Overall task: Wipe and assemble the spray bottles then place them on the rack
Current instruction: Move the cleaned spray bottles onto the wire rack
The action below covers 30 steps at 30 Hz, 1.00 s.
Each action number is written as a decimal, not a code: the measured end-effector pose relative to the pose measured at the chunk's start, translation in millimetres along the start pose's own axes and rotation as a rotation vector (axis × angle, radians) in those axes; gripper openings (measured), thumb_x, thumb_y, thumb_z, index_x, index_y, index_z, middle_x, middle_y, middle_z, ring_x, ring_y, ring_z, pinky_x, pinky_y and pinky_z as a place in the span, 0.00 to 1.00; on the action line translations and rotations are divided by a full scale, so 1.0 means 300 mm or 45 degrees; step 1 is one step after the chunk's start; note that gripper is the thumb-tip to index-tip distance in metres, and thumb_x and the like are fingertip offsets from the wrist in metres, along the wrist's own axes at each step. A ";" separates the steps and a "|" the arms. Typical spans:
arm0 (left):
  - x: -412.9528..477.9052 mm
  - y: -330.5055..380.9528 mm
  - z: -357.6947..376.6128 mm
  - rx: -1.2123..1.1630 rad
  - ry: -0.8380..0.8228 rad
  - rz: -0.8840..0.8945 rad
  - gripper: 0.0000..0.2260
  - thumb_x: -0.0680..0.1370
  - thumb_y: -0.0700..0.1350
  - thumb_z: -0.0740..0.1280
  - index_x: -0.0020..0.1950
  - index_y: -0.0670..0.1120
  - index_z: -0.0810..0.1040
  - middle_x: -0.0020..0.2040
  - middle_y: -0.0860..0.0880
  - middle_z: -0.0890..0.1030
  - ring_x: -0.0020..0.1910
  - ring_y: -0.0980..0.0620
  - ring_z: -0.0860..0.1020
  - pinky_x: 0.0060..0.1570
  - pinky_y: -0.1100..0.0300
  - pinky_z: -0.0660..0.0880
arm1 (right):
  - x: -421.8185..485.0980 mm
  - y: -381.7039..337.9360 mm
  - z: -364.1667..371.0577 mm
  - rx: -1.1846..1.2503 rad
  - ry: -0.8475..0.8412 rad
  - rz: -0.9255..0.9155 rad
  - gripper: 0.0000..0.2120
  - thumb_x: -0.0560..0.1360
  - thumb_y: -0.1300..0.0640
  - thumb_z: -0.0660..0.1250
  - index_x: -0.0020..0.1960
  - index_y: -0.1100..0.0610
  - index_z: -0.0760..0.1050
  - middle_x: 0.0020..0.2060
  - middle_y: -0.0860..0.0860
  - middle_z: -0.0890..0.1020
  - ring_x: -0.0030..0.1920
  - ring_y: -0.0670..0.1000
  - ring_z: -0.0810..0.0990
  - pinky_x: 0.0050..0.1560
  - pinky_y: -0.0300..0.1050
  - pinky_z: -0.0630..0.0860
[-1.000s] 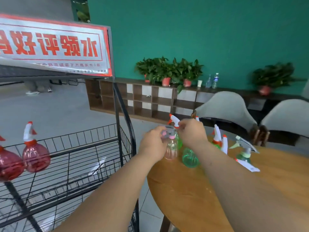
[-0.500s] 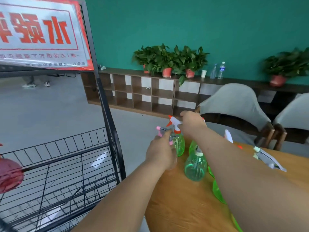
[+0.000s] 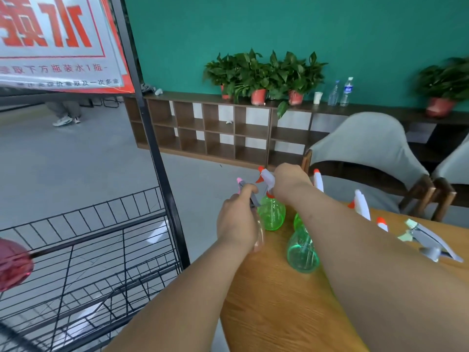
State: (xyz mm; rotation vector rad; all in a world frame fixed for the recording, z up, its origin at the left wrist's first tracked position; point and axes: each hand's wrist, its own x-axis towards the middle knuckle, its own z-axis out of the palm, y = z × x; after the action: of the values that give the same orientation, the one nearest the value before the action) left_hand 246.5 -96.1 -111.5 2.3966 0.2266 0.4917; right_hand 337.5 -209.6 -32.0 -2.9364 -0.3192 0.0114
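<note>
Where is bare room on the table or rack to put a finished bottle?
The wire shelf right of the red bottle is bare. The table is free near its front edge, crowded farther back with green bottles and spray heads.

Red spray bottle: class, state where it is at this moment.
The red spray bottle is at the head view's far left edge, against the black wire rack, left of the wooden table.
</note>
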 end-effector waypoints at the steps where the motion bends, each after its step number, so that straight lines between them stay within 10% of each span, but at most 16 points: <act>1: -0.002 0.004 -0.009 -0.019 0.002 -0.006 0.22 0.83 0.37 0.62 0.72 0.59 0.70 0.56 0.47 0.81 0.55 0.43 0.80 0.54 0.46 0.80 | -0.013 -0.003 -0.012 -0.020 -0.006 -0.016 0.15 0.85 0.57 0.65 0.71 0.53 0.76 0.59 0.59 0.80 0.60 0.61 0.80 0.61 0.55 0.79; 8: -0.043 0.104 -0.146 -0.135 0.042 -0.012 0.31 0.85 0.40 0.61 0.85 0.61 0.56 0.50 0.47 0.81 0.49 0.44 0.80 0.50 0.47 0.79 | -0.079 -0.017 -0.116 0.326 0.276 0.013 0.11 0.82 0.48 0.64 0.43 0.50 0.70 0.40 0.52 0.76 0.47 0.62 0.76 0.58 0.61 0.79; 12: -0.087 0.172 -0.263 -0.225 0.084 -0.001 0.34 0.85 0.40 0.61 0.85 0.59 0.50 0.57 0.47 0.82 0.51 0.44 0.81 0.52 0.46 0.79 | -0.194 -0.064 -0.240 0.387 0.465 -0.049 0.12 0.79 0.46 0.67 0.48 0.56 0.77 0.38 0.54 0.80 0.44 0.62 0.80 0.34 0.46 0.69; 30: -0.356 0.084 -0.955 -0.349 0.343 -0.035 0.31 0.85 0.41 0.70 0.85 0.48 0.60 0.57 0.49 0.82 0.59 0.46 0.81 0.52 0.57 0.74 | -0.631 -0.515 -0.425 0.601 0.675 -0.383 0.13 0.79 0.43 0.67 0.49 0.52 0.80 0.36 0.51 0.81 0.36 0.54 0.79 0.32 0.44 0.67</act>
State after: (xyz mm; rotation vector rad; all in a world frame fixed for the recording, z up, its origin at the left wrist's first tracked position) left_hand 33.9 21.4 75.8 2.0557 0.2902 0.7807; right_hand 123.5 -125.5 119.5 -2.2892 -0.5709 -0.6269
